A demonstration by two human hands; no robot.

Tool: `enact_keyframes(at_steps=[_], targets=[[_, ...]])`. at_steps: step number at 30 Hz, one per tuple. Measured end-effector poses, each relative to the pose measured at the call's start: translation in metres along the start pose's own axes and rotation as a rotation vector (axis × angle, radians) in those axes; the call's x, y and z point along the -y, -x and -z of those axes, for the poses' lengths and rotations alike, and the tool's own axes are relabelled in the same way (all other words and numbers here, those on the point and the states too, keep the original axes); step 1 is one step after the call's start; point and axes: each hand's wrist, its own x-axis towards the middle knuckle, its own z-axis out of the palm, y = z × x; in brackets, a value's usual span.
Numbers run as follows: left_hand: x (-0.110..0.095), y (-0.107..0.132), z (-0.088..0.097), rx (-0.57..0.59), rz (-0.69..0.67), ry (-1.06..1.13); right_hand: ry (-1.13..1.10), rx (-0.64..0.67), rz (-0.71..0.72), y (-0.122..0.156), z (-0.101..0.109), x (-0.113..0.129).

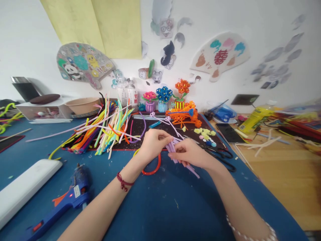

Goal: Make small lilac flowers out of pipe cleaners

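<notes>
Both hands meet above the blue table, closed on a small bundle of light purple pipe cleaners (193,171). My left hand (154,144) pinches the bundle's upper part between thumb and fingers. Just to its right, my right hand (190,153) grips the lower part, with loose ends sticking out below. Some fingers of both hands are hidden. Behind them, curled purple pipe-cleaner pieces (173,125) lie on the dark mat. Orange-handled scissors (154,169) seem to lie partly under my left hand.
A pile of coloured pipe cleaners (112,127) lies at left. A blue glue gun (77,190) and a white bar (27,187) are nearer me. Pipe-cleaner flower pots (163,106), orange pieces (184,115) and yellow pompoms (205,134) stand behind. Black scissors (223,155) and a phone (228,133) lie right.
</notes>
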Motion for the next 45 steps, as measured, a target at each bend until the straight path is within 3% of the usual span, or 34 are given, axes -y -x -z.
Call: enact_keyframes(at_steps=[8,11,16,24,30,45], targets=[[-0.007,0.000,0.003,0.133,0.094,0.288,-0.075,-0.134,0.021,0.000,0.004,0.000],[-0.010,0.000,0.003,0.122,0.093,0.340,-0.120,-0.186,0.018,-0.001,0.006,-0.001],[-0.012,0.001,0.003,0.120,0.123,0.457,-0.133,-0.098,0.047,0.002,0.005,0.003],[-0.008,0.002,-0.002,0.015,0.072,0.421,-0.135,-0.041,0.057,0.002,0.008,-0.001],[-0.008,0.004,-0.012,-0.026,0.064,0.424,-0.111,-0.036,0.064,0.004,0.013,-0.004],[-0.013,0.007,-0.012,-0.075,0.107,0.503,-0.109,-0.021,0.076,0.005,0.015,-0.004]])
